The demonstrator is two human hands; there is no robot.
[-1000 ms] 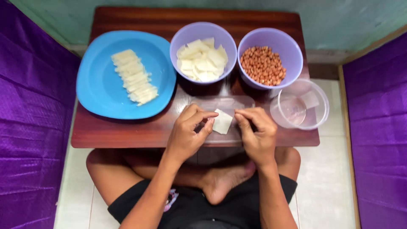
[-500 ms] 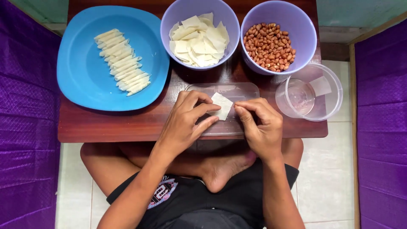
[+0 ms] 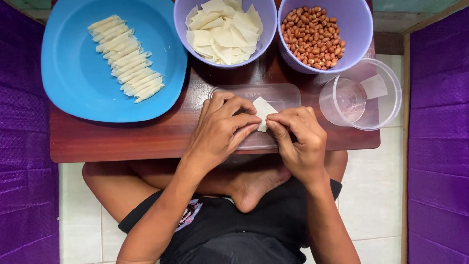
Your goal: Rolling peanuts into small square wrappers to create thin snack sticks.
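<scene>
Wooden table (image 3: pixel 146 142), both hands (image 3: pixel 264 129) pinching thin pale dough wrapper (image 3: pixel 264 108)

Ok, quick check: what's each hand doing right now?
Left hand: fingers pinched shut on the wrapper sheet, over the clear lid.
Right hand: fingers closed on the same wrapper sheet from the other side.

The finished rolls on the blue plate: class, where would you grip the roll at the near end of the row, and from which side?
Pinch the nearest roll across its narrow middle, coming from above and the near side. The rolls lie flat, packed side by side on the blue plate, so only its top and near edge look free; its far side touches the next roll.
</scene>
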